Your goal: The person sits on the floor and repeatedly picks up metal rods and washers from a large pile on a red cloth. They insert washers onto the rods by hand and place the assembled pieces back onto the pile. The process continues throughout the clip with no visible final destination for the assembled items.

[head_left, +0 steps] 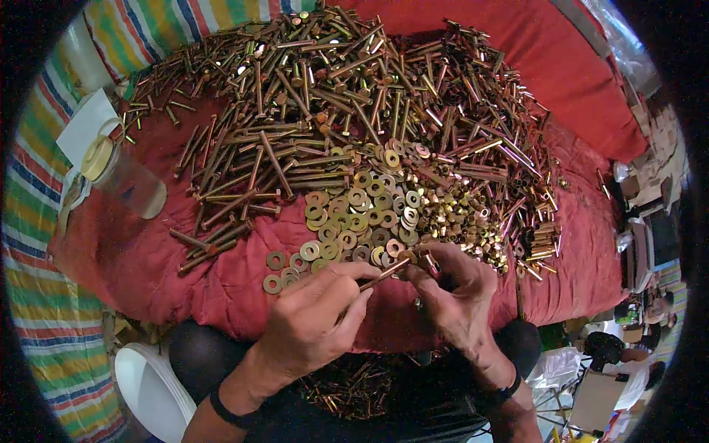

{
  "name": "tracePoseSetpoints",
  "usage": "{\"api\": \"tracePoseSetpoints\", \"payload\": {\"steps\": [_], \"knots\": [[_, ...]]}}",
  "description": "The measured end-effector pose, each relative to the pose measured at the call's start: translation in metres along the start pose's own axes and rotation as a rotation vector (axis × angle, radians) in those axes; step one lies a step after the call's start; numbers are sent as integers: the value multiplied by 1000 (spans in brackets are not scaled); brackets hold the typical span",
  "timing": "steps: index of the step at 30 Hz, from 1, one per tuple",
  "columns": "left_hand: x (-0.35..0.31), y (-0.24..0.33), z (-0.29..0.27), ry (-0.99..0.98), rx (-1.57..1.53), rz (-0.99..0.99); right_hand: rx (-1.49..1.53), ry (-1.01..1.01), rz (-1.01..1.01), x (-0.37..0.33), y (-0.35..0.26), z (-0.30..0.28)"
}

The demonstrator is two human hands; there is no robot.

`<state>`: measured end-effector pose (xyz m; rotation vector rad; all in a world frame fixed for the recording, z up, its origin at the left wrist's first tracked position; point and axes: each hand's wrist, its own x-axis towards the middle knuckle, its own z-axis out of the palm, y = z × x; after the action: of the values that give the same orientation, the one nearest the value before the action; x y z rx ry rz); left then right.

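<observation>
My left hand point(314, 310) is closed, gripping a long brass-coloured bolt point(385, 274) between thumb and fingers. The bolt slants up to the right, and its far end meets a flat washer point(407, 256) at the fingertips of my right hand. My right hand point(461, 295) is closed too, with a small shiny metal piece point(431, 264) between its fingers; its exact kind is partly hidden. Just beyond both hands lie a heap of loose washers point(357, 197) and, to their right, a pile of small nuts point(461, 218).
A large mound of bolts point(295, 88) covers the far side of the red cloth point(244, 280). Short metal sleeves point(543, 240) lie at the right. A lidded clear jar point(133, 184) rests at the left. A white basin point(151, 384) stands below left; more metal parts point(347, 387) lie between my legs.
</observation>
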<state>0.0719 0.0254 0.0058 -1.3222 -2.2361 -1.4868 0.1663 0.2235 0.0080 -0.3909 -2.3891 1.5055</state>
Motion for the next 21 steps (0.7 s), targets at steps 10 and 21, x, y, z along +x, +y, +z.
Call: {"api": "tracePoseSetpoints", "payload": {"steps": [10,21], "knots": [[-1,-1,5,32,-421,-378,195,-7,93,5,-16,-2],[-3,4,18,-5,-827,-631,1283,192,163,23,-6,17]]}}
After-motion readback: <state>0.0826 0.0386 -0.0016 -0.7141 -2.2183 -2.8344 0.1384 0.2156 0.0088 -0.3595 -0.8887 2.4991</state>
